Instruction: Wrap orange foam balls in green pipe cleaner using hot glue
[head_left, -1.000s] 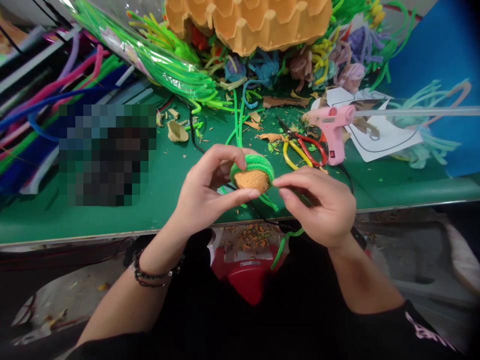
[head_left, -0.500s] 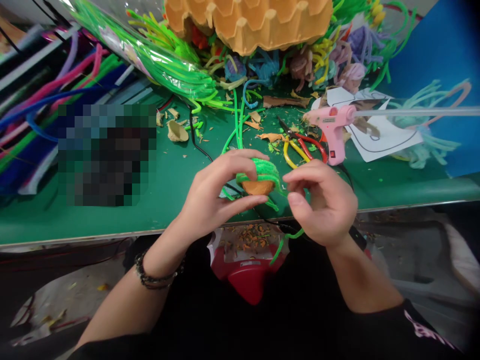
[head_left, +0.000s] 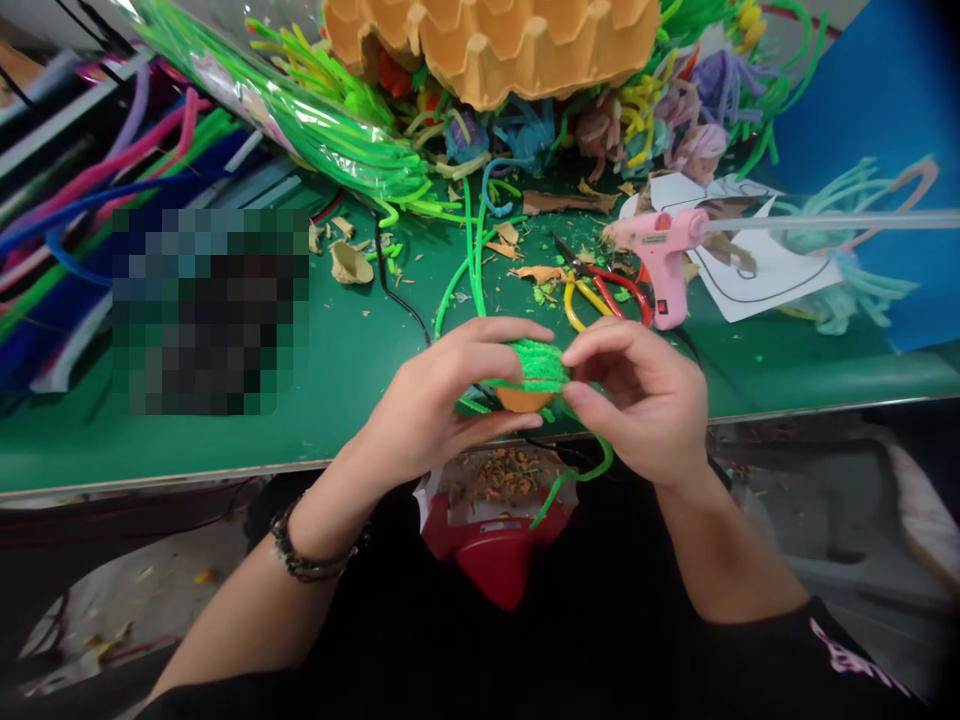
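My left hand is closed around a small brown cup of egg-carton card, fingers above and thumb below. Rows of bright green pipe cleaner are wrapped round the cup's upper part. At its right side, the thumb and forefinger of my right hand pinch the green pipe cleaner. A loose green length hangs below toward my lap. Just beyond my hands lie pliers with one red and one yellow handle, and a pink glue gun.
An egg carton rests on a colourful pile of pipe-cleaner pieces at the back. A clear bag of green pipe cleaners lies left of it. Card scraps litter the green table. A red container with shavings is below its edge.
My right fingers have come in to the cup's right side and now pinch the pipe cleaner there. The cup has shifted slightly right and down, showing more green rows.
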